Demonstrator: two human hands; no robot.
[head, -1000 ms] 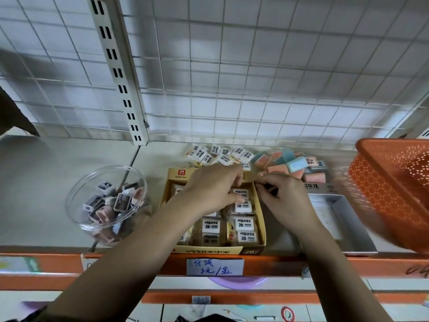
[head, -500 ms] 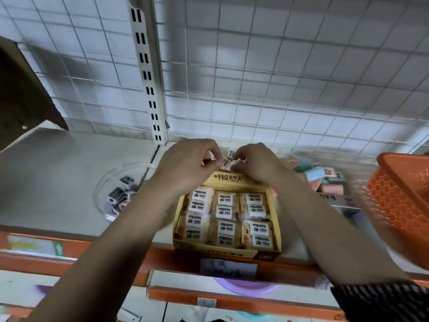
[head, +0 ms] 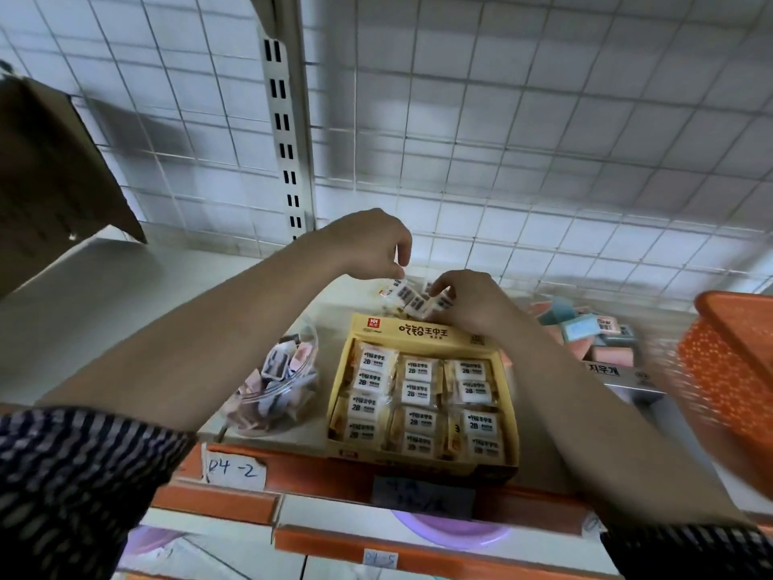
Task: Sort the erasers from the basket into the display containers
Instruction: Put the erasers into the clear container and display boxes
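Reaching with both hands over the yellow display box to a loose heap of white wrapped erasers at the back of the shelf, just behind the box's printed flap. With the left hand curled, thumb and fingertips drawn together right above the heap, perhaps pinching the top of one wrapper, though too blurred to tell. With the right hand curled down on the heap's right side, fingers gripping one or two packets. Risks, judged from here: letting a slick wrapper slip from so light a pinch and dropping it behind the box or into the clear bowl of mixed erasers on the left; dragging neighbours off the heap and scattering them toward the pastel erasers nearby; catching the flap with a wrist while lifting clear. Also crowding: box already packed tight in three columns, so forcing another in likely to buckle a wrapper or pop a packet out. Orange basket at far right, well apart from both hands.
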